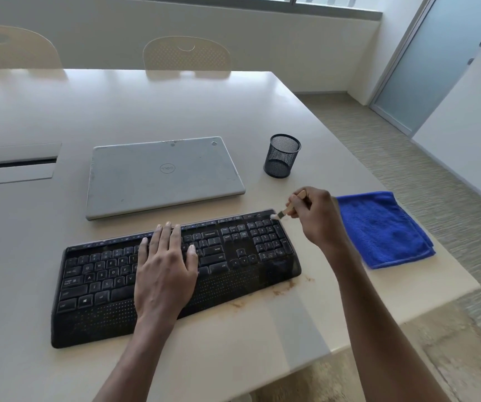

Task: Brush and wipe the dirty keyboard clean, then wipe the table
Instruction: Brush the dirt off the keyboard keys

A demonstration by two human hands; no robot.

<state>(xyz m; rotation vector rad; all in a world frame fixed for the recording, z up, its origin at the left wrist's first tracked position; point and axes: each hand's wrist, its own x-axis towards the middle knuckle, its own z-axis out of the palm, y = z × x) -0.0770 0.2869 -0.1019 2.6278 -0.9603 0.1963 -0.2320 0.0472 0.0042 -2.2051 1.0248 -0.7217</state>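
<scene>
Plainly, everything here turns on the keyboard point(227, 274), a long black board lying aslant on the table point(175, 111), its left end nearer the person and its right end farther off. A grey film of dust dulls the keys and the palm rest.

Over the keyboard's middle, the left hand point(165, 265) lies flat with fingers straight and slightly spread, palm down on the letter keys, fingertips reaching the top row. It holds nothing and seems only to pin the board in place.

Behind the keyboard, apart from it, a closed grey laptop point(161, 175) lies flat, and a black mesh cup point(282, 155) stands beyond the keyboard's far right corner.

At that same far right corner the brush point(288, 208) meets the board. Its pale bristles touch the top edge by the number pad, and its wooden handle slants up and to the right. The right hand point(317, 219) pinches that handle between curled fingers and thumb, hovering just off the keyboard's right end.

From there the dirty keys all lie to the left of the brush, along the board's long axis, so the coming strokes probably run leftward and toward the person, up to the holding hand.

Brown grit point(280, 288) is smeared on the table just beside the keyboard's near right edge. To the right of the keyboard, near the right forearm, the folded blue cloth point(384, 230) lies untouched, so the right hand is the nearer one for it.
</scene>
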